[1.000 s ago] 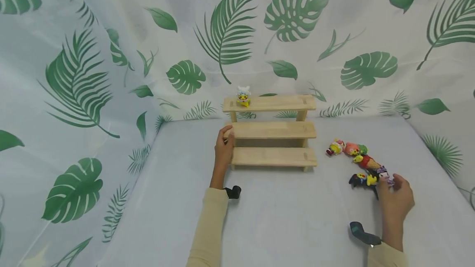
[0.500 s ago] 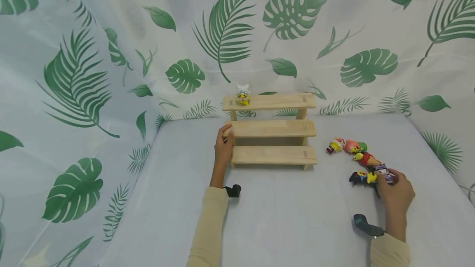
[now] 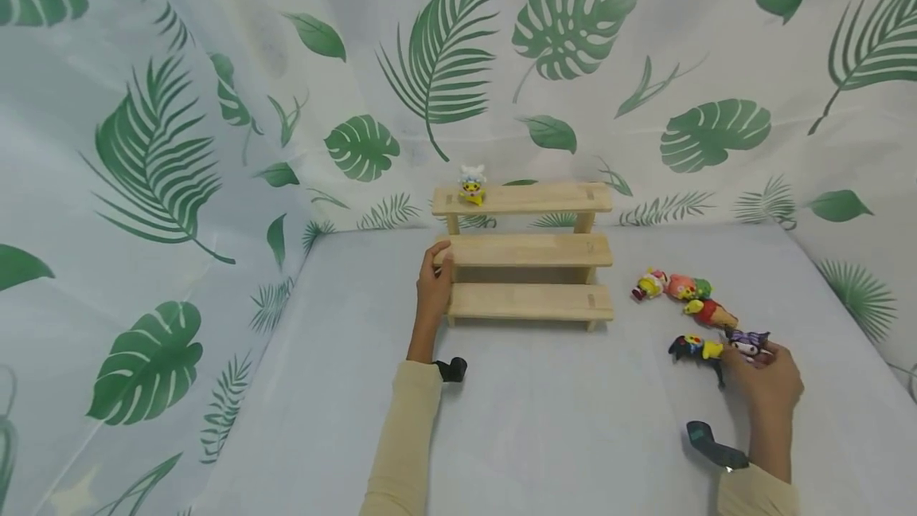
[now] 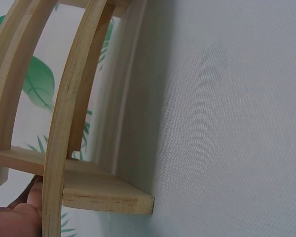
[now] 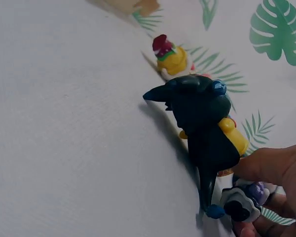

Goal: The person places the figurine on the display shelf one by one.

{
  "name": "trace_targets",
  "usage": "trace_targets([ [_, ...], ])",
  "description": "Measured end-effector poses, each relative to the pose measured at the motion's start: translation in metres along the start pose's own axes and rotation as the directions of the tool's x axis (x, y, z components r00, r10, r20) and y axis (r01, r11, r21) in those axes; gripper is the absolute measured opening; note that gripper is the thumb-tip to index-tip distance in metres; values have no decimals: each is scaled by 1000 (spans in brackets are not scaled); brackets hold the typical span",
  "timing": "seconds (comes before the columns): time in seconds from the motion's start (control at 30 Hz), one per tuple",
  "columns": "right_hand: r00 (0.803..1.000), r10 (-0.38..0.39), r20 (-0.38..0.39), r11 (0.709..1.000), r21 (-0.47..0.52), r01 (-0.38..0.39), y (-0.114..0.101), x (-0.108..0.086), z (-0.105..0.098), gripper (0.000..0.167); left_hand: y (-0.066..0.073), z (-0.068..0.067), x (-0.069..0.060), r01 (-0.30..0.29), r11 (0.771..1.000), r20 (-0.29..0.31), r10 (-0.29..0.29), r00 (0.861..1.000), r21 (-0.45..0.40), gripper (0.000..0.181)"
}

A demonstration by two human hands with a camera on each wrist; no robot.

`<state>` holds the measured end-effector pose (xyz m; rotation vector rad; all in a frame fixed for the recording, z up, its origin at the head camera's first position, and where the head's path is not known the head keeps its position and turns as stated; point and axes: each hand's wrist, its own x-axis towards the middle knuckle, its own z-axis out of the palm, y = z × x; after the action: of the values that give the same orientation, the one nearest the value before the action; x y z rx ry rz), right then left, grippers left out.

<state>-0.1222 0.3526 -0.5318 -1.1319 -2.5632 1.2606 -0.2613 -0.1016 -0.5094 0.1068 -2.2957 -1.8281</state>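
Observation:
My left hand grips the left end of the middle step of a three-tier wooden shelf; in the left wrist view its fingers show beside the wood. At the right, my right hand pinches a purple, black and white figurine between thumb and fingers. Just left of that hand lies a black and yellow figurine, whose dark back fills the middle of the right wrist view. A yellow figurine with a white top stands on the top step's left end.
Behind the right hand, several figurines lie on the white surface: a yellow and red one, a pink and green one, and a red one with a cone. Leaf-printed cloth rises behind and beside the shelf.
My right hand has taken hold of the purple figurine and turned it more upright, away from the red one. The black and yellow figurine has shifted slightly left. My left hand stays put.

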Motion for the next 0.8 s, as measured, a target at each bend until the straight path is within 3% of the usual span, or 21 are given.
trace_targets([
  [0.13, 990, 101, -94, 979, 188, -82, 2, -3, 0, 79, -1, 1, -1, -4, 1000, -5, 5, 1000, 8, 31],
  [0.2, 983, 138, -118, 946, 309, -96, 1, -5, -2, 77, -2, 1, 0, -6, 1000, -6, 6, 1000, 14, 31],
  [0.23, 980, 158, -121, 917, 387, -99, 0, -7, -3, 73, -2, 1, 0, -6, 1000, -6, 6, 1000, 16, 31],
  [0.3, 977, 186, -104, 830, 549, -100, -3, -10, -5, 65, -2, 0, 1, -9, 1000, -4, 9, 1000, 10, 31],
  [0.4, 975, 205, -85, 660, 748, -74, -8, -13, -6, 53, 0, 0, 1, -16, 1000, 7, 16, 1000, 2, 32],
  [0.47, 978, 192, -86, 561, 827, -38, -11, -15, -5, 48, 0, 0, 2, -19, 1000, 14, 19, 1000, -5, 33],
  [0.57, 981, 147, -126, 457, 889, 46, -18, -17, -4, 44, 0, 0, 3, -23, 1000, 17, 23, 1000, -3, 33],
  [0.73, 981, 95, -169, 336, 933, 128, -30, -17, -2, 49, -2, 0, 3, -16, 1000, 14, 16, 1000, -1, 31],
  [0.8, 982, 85, -169, 325, 936, 133, -34, -16, -1, 53, -3, 0, 2, -14, 1000, 13, 14, 1000, -2, 31],
])
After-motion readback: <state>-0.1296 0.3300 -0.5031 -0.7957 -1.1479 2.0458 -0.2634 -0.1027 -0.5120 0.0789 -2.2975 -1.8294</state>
